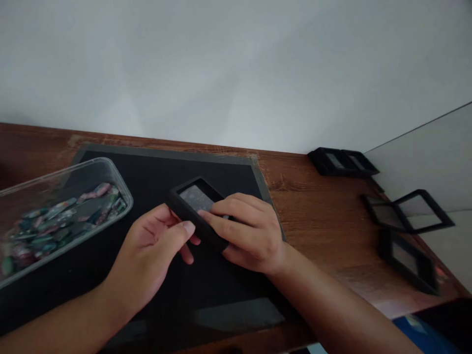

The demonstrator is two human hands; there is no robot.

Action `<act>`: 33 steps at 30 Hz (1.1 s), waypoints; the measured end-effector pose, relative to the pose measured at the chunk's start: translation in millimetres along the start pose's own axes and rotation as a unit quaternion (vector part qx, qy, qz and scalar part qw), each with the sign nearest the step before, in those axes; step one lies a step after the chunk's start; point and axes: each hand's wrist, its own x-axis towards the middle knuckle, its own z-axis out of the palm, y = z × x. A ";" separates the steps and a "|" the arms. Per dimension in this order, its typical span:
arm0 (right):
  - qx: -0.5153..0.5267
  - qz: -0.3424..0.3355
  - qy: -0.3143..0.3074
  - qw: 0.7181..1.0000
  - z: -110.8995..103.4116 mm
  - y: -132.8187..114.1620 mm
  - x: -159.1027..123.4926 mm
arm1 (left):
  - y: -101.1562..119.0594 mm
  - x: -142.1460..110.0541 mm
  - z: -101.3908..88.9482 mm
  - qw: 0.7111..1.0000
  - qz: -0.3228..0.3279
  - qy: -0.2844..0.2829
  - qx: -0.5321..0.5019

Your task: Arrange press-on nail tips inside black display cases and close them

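A small black frame with a clear, greyish window is held tilted between both hands above a black mat. My left hand pinches its left edge, thumb on the near side and fingers partly beneath. With closed fingers, my right hand grips the right end; some of its fingertips lie on the window, and the hand hides that end of the frame. To the left stands a clear plastic tub containing several wrapped pieces in green, pink and blue tones; their exact kind is unclear.
At the back right, two similar black frames sit side by side. An opened, hinged black frame and another black frame lie nearer on the right. The wooden table meets a pale wall behind.
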 end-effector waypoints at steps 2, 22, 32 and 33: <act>-0.006 0.002 -0.009 1.000 -2.5 -0.7 1.5 | -1.3 -0.8 1.3 1.000 0.011 0.008 0.003; 0.005 0.035 -0.080 0.996 -12.6 -14.2 6.8 | 0.2 -8.1 4.1 0.998 -0.003 -0.028 -0.049; -0.014 -0.019 -0.050 0.998 -0.5 -14.6 3.5 | 3.5 -4.2 6.7 0.996 0.006 -0.078 -0.042; -0.017 -0.022 -0.049 0.998 -0.7 -15.5 3.7 | 3.2 -5.0 6.4 0.996 0.007 -0.083 -0.039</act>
